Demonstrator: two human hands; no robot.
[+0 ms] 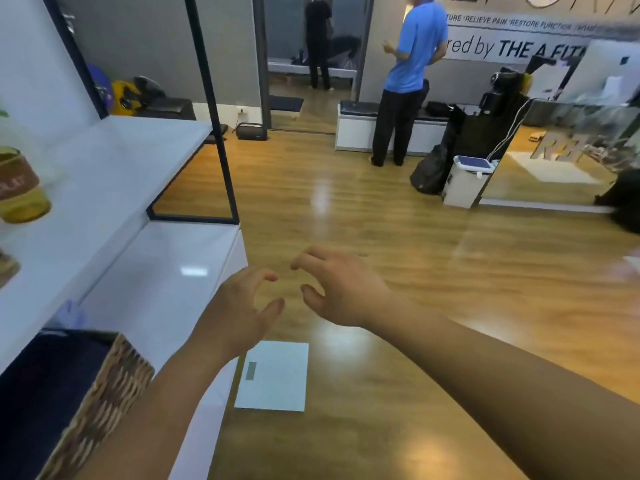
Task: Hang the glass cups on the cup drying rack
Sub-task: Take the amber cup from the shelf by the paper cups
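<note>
No glass cup and no drying rack show in the head view. My left hand [239,306] hovers in mid-air over the wooden floor, just past the corner of a white counter, fingers curled and apart, holding nothing. My right hand [339,289] floats beside it to the right, a short gap between them, fingers also spread and curved, empty. Both forearms reach in from the bottom of the frame.
A white shelf unit [114,174] with a black frame runs along the left, bearing a yellow jar [20,188]. A wicker basket [104,386] sits at bottom left. A white scale [273,375] lies on the floor. A person in blue [408,81] stands far back by a bench.
</note>
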